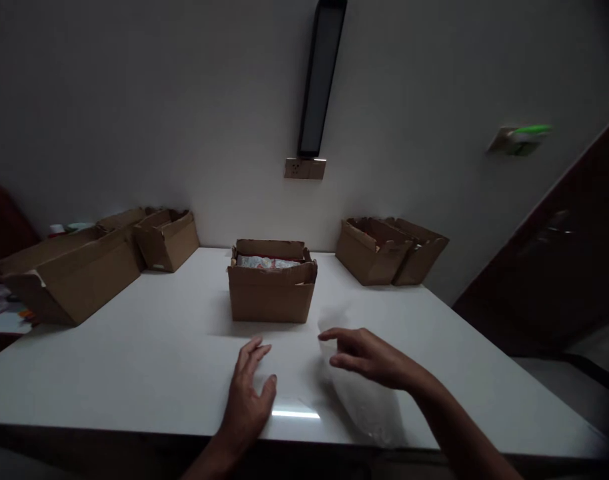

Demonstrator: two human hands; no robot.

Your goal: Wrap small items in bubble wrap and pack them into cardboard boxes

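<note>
My left hand (247, 397) is over the front of the white table (149, 360), its thumb and fingers apart with nothing between them. To its right my right hand (367, 355) hovers with the index finger stretched out and the thumb apart. A clear, crumpled plastic bag (372, 410) lies beneath and behind my right hand, partly hidden by it and reaching the table's front edge; whether they touch I cannot tell. Beyond both hands stands an open cardboard box (270, 297) with torn upper edges. Pale printed packets (267, 263) show inside it.
At the left stand a long cardboard box (92, 277) and a smaller one (172, 243). Two more cardboard boxes, one nearer (367, 257) and one farther right (419, 260), stand at the back right. Behind the table, a wall socket (305, 169) sits below a dark-framed panel (324, 73).
</note>
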